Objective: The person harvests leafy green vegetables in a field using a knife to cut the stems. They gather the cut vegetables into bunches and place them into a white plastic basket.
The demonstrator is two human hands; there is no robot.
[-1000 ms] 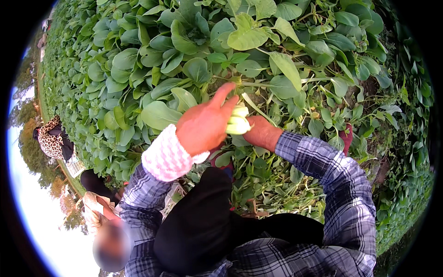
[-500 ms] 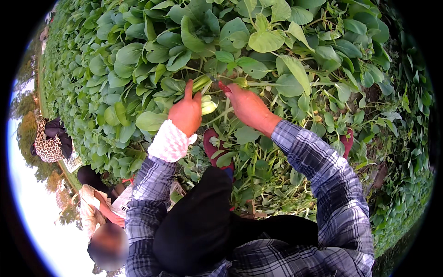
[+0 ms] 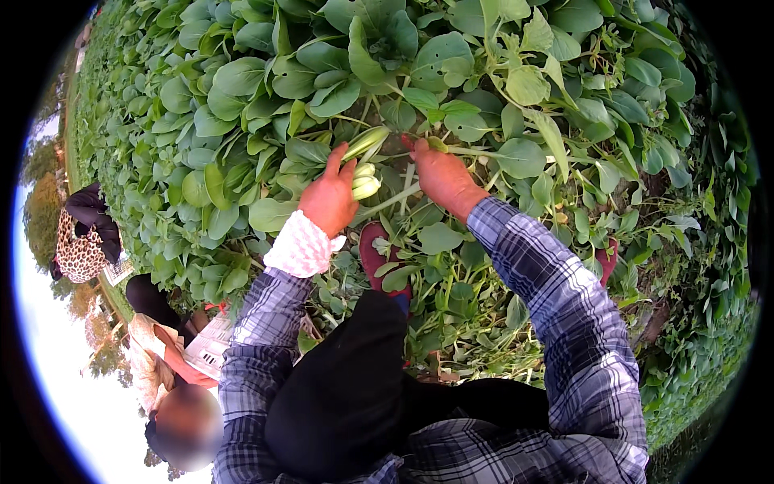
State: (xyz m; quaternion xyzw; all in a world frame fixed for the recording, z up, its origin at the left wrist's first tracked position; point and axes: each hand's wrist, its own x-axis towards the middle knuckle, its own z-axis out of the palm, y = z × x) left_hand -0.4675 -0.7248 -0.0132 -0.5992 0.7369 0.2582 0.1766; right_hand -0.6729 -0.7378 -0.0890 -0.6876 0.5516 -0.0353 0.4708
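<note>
My left hand (image 3: 329,200) is closed around several cut leafy greens (image 3: 367,145), which look like bok choy. Their pale stem ends point right, and their leaves spread out left of the hand. A short gap to the right, my right hand (image 3: 446,179) is closed on a small knife (image 3: 407,143). Only a bit of red shows at its fingertips; the blade cannot be made out now. Growing greens (image 3: 520,157) stand close around both hands, with stems and bare soil between them.
Dense leafy plants (image 3: 234,77) fill the bed ahead. My dark red shoes (image 3: 377,254) stand among low plants and cut leaves. At left a co-worker (image 3: 153,355) crouches beside a pale crate (image 3: 211,343). Farther off is a person in leopard print (image 3: 76,246).
My right hand has moved a little right, away from the stem ends. The left hand has tilted the greens slightly, and their cut ends now show more. The knife's dark blade, visible earlier, is hidden.
</note>
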